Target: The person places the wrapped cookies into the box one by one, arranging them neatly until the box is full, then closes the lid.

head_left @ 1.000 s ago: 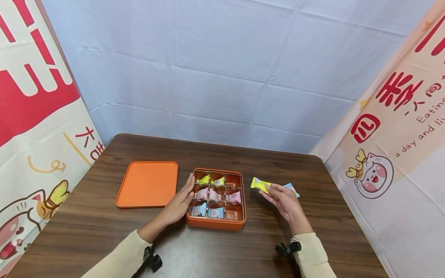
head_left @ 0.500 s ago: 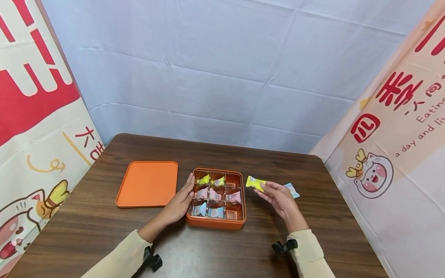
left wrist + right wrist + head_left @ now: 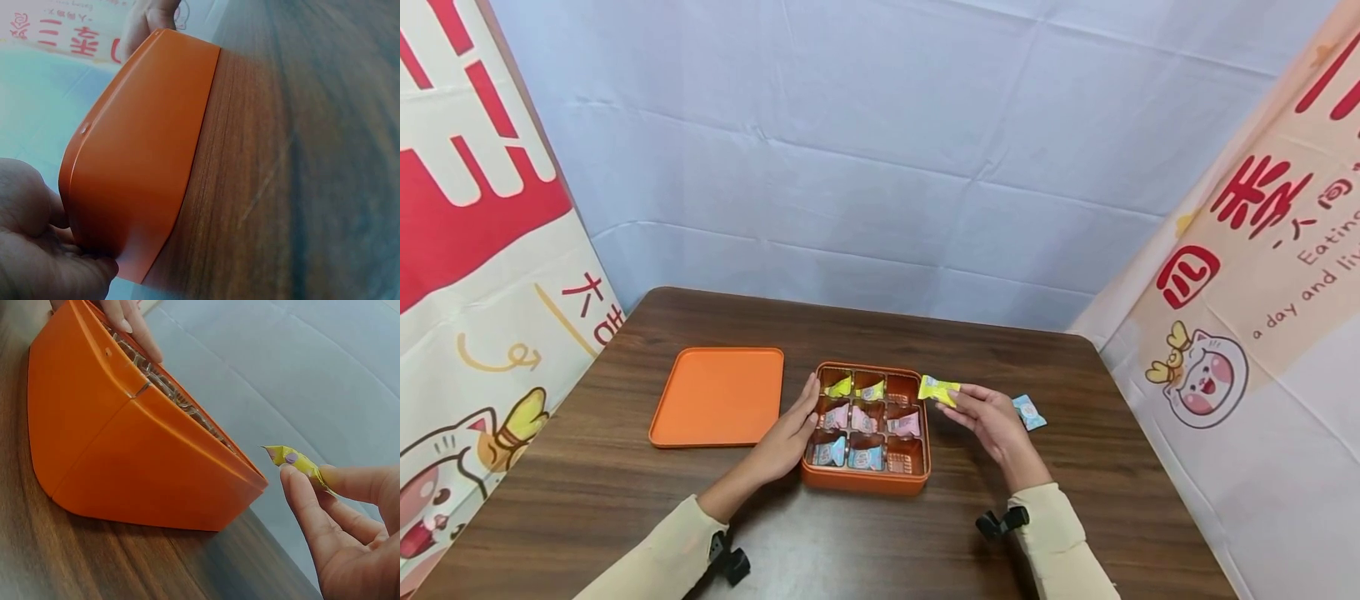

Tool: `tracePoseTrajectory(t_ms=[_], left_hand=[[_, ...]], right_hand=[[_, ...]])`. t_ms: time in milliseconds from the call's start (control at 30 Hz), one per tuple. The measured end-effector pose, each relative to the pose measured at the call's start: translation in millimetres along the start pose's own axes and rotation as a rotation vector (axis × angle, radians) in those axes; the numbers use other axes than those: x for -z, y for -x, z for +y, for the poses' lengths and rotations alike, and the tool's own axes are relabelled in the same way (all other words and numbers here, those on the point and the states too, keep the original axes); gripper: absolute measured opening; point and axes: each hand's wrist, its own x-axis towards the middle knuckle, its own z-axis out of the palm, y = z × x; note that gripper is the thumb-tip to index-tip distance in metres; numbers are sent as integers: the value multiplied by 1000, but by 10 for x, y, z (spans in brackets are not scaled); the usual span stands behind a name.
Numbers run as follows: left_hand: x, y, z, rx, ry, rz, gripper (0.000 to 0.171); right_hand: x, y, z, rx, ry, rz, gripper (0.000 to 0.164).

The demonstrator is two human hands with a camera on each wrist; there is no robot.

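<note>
An orange box (image 3: 865, 483) with a divided brown tray stands on the table. Its back row holds two yellow wrapped candies (image 3: 870, 391), its middle row three pink ones (image 3: 903, 425) and its front row two blue ones (image 3: 866, 458). The back and front right compartments show bare tray. My left hand (image 3: 788, 435) rests along the box's left side, fingers fairly straight. Between thumb and fingers, my right hand (image 3: 988, 417) pinches a yellow wrapped candy (image 3: 938, 390) at the box's back right rim. In the right wrist view this candy (image 3: 294, 459) is beyond the box's corner.
An orange lid (image 3: 718, 398) lies flat to the left of the box. One blue wrapped candy (image 3: 1028, 412) lies on the wooden table (image 3: 820, 550), to the right of my right hand. Pale cloth (image 3: 850, 167) hangs behind the table, with printed banners at both sides.
My right hand has moved left with the yellow candy, from well right of the box to its rim, uncovering more of the blue candy. My left hand has stayed at the box.
</note>
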Motion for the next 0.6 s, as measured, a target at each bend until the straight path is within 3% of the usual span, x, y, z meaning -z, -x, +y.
tracePoseTrajectory(t_ms=[600], left_hand=[[-1,13,31,9,-3,5,58]], right_hand=[[-166,-121,34,-16,70,34,41]])
